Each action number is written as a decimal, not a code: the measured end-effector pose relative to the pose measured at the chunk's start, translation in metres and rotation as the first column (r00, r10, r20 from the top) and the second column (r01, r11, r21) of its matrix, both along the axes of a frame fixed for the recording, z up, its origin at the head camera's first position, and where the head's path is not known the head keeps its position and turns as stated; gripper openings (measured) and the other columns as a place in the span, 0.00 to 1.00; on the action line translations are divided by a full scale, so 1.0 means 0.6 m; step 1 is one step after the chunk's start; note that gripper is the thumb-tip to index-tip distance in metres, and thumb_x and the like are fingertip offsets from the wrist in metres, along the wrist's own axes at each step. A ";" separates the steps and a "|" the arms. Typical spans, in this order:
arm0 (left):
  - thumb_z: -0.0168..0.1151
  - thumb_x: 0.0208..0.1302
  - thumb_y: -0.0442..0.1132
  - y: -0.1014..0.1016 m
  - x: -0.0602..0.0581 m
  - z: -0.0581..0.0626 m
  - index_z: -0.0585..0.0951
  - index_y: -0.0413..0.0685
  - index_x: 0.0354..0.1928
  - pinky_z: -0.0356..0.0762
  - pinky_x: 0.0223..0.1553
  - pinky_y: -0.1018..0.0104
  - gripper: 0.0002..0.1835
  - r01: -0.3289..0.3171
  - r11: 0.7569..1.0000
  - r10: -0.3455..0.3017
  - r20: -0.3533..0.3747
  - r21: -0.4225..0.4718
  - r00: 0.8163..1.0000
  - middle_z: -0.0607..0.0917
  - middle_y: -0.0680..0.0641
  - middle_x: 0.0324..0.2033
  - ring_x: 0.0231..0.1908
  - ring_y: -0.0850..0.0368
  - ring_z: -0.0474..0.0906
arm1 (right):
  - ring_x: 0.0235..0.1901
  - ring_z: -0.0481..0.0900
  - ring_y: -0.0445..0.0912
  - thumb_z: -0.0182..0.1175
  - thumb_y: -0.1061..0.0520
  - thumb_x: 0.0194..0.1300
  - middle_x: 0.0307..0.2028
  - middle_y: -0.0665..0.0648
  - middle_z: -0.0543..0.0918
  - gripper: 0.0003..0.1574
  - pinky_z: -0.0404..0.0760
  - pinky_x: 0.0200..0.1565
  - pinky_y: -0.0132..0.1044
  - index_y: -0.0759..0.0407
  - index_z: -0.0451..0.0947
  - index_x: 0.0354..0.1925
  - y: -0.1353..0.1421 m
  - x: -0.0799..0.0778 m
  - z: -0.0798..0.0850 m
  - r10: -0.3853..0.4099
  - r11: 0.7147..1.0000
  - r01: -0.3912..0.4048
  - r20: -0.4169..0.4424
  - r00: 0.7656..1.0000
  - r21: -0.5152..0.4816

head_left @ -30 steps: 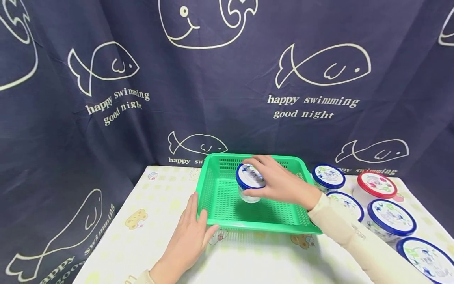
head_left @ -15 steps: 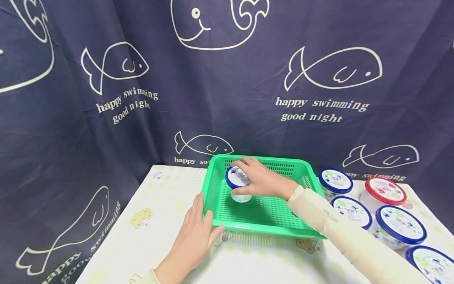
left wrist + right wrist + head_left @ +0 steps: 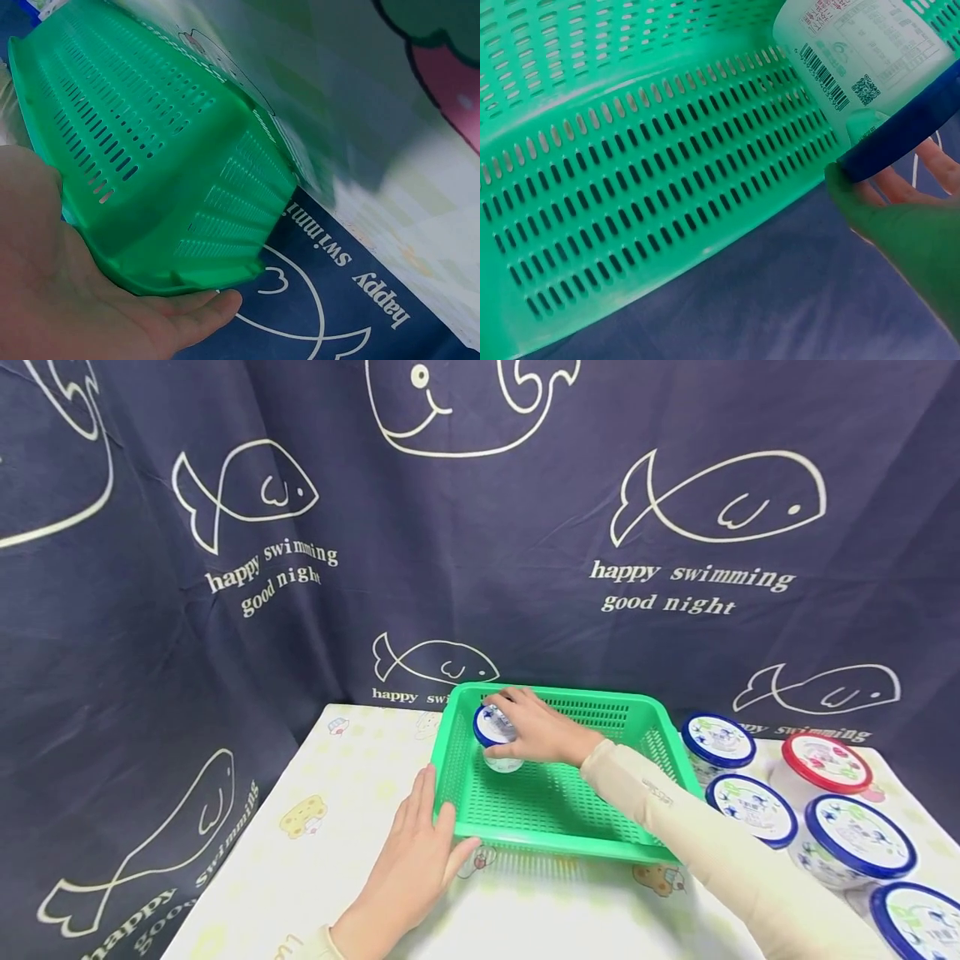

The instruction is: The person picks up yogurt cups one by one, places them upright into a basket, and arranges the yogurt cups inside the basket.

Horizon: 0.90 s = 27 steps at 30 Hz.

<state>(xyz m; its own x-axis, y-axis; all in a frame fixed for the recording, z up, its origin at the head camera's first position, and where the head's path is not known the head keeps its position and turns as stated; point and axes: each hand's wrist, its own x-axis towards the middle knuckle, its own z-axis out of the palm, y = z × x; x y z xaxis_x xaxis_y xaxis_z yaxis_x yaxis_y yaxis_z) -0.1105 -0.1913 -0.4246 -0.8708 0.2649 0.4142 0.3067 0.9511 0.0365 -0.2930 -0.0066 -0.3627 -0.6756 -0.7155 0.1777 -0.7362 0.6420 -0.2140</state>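
Observation:
My right hand (image 3: 542, 731) grips a clear plastic tub with a blue-rimmed lid (image 3: 491, 727) by the edge of its lid. The tub is upright inside the green slotted basket (image 3: 577, 845), near its back left corner. Whether its base touches the basket floor I cannot tell. In the right wrist view, the tub's side (image 3: 855, 60) shows a printed label with a barcode. My left hand (image 3: 411, 864) rests against the basket's front left corner, fingers straight along the outside. The left wrist view shows the palm and fingers (image 3: 202, 315) touching the basket's rim.
Several more tubs stand right of the basket: blue-lidded ones (image 3: 752, 810) and a red-lidded one (image 3: 827, 762). A patterned cloth (image 3: 360, 777) covers the table. Behind it hangs a dark blue fish-print curtain (image 3: 525, 568).
My right hand has carried the tub leftward inside the basket, toward its back left corner. The left hand keeps its place at the basket's corner. The head view has shifted slightly.

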 end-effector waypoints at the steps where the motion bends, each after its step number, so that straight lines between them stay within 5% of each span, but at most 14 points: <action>1: 0.35 0.64 0.63 0.001 -0.001 0.001 0.71 0.42 0.42 0.57 0.59 0.49 0.30 -0.001 1.000 0.001 0.000 0.000 1.000 0.46 0.31 0.66 0.68 0.44 0.35 | 0.55 0.61 0.47 0.61 0.31 0.46 0.57 0.51 0.66 0.48 0.69 0.50 0.44 0.47 0.61 0.62 -0.002 -0.003 -0.003 0.004 1.000 -0.004 0.001 1.000 -0.002; 16: 0.37 0.64 0.63 -0.003 0.008 0.000 0.71 0.43 0.41 0.60 0.57 0.48 0.29 0.024 1.000 -0.024 -0.010 0.000 1.000 0.48 0.31 0.66 0.66 0.41 0.43 | 0.56 0.63 0.49 0.61 0.31 0.46 0.55 0.54 0.67 0.43 0.57 0.61 0.46 0.53 0.66 0.54 -0.034 -0.021 -0.043 0.034 0.999 -0.037 -0.076 0.997 -0.032; 23: 0.39 0.64 0.62 0.000 0.001 0.001 0.70 0.43 0.38 0.61 0.56 0.49 0.28 0.027 1.000 -0.026 -0.041 0.008 0.999 0.48 0.30 0.65 0.67 0.42 0.41 | 0.51 0.64 0.48 0.60 0.31 0.47 0.51 0.53 0.68 0.36 0.66 0.50 0.44 0.52 0.65 0.45 -0.036 -0.029 -0.051 0.041 0.999 -0.046 -0.143 0.989 -0.028; 27: 0.38 0.64 0.62 -0.001 -0.001 0.002 0.70 0.43 0.39 0.61 0.56 0.50 0.28 0.009 1.000 -0.009 -0.030 0.000 1.000 0.48 0.30 0.66 0.67 0.42 0.41 | 0.57 0.58 0.51 0.56 0.28 0.49 0.54 0.54 0.66 0.39 0.62 0.54 0.49 0.52 0.65 0.50 -0.039 -0.026 -0.048 0.036 0.999 -0.029 -0.183 0.982 0.043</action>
